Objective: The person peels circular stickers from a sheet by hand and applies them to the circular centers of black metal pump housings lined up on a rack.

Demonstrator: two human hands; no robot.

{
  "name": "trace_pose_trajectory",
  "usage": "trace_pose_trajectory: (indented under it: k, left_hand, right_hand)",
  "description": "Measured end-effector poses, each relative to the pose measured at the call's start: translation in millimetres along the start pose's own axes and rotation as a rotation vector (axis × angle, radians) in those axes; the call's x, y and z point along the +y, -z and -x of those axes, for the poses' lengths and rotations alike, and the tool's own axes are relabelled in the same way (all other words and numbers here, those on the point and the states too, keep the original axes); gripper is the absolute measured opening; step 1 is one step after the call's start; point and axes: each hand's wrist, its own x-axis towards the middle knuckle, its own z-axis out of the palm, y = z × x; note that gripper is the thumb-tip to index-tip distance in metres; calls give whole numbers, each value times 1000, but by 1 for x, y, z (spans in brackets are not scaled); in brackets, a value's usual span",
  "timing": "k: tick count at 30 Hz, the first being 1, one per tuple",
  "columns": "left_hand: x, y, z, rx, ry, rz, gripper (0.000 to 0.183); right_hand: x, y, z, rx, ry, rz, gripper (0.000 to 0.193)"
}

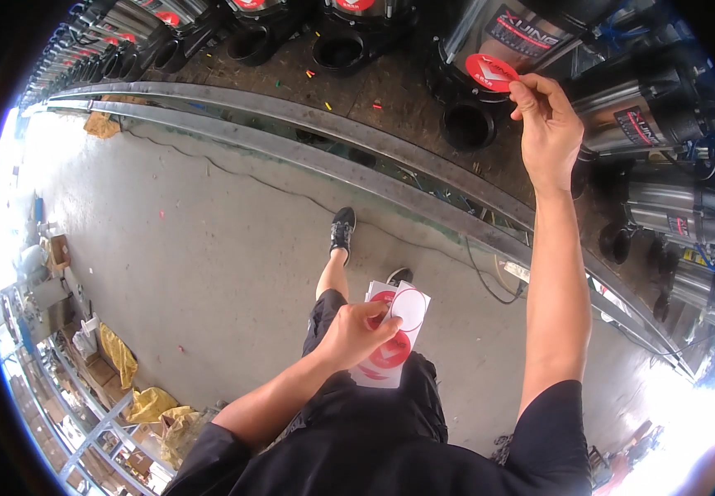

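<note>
My right hand (547,124) pinches the edge of a round red sticker (491,73) with a white mark. The sticker lies over the lower part of a steel pump (489,37) with black fittings; whether it touches the metal I cannot tell. Below it opens the pump's round black outlet (468,126). In front of my body, my left hand (361,335) is closed on a small stack of white sticker sheets (378,376). A red round sticker (392,350) shows on the top sheet, beside a bare white circle (408,308) outlined in red.
Several more steel pumps (642,124) line the dark workbench, which has long metal rails (308,149) on its near side. Small red and yellow bits lie on the bench. A black cable (266,180) crosses the grey floor. Shelving (85,446), boxes and yellow sacks (155,405) stand at lower left.
</note>
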Motion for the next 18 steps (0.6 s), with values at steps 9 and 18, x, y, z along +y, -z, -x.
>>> trace_pose_trajectory:
  k: [9,18]
  left_hand:
    - [5,-1,-10,-25,-29,51,34]
    - [7,3,-17,-24,-12,54,30]
  right_hand:
    - [7,2,0,-11,2,12,18]
    - [12,-3,1,12,-10,-11,18]
